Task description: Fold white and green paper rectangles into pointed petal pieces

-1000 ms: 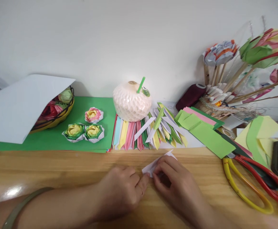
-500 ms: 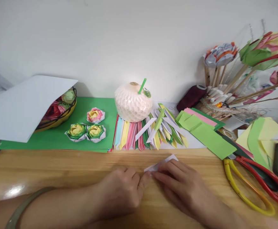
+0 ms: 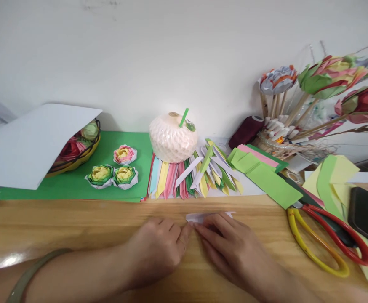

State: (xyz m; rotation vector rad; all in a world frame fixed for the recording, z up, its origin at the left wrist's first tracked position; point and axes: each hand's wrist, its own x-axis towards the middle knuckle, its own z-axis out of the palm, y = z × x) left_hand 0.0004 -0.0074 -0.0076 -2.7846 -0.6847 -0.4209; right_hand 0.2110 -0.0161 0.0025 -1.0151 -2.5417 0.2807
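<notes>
The right hand (image 3: 236, 248) is gripping the folded white paper (image 3: 196, 217) with its fingers, the piece sitting low at the wooden surface (image 3: 76, 223) and showing just beyond and partly beneath them, while the left hand (image 3: 161, 248) is curling its fingers, a tip touching the paper's near left edge, though whether they are pinching it I cannot tell. Since the right fingers are covering much of the piece, a crease could be running crooked unseen, and if the hands were pressing unevenly, the thin layers could be sliding apart beneath those fingertips.
</notes>
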